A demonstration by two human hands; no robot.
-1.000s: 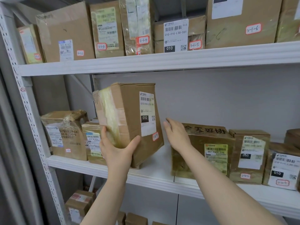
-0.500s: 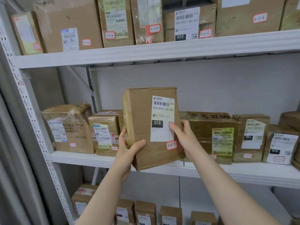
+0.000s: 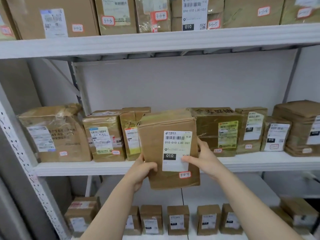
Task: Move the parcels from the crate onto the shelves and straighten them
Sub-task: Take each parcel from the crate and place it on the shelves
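**Q:** Hands?
**A:** Both hold the brown cardboard parcel with the white 010 label (image 3: 168, 149). My left hand (image 3: 142, 170) grips its lower left edge. My right hand (image 3: 202, 160) clasps the right side, thumb on the label.
**Q:** Where is it?
**A:** Upright at the white middle shelf (image 3: 259, 163), its bottom below the lip, lined up between the yellow-taped box (image 3: 133, 134) and the olive carton (image 3: 218, 130). Label faces out, probably for reading.
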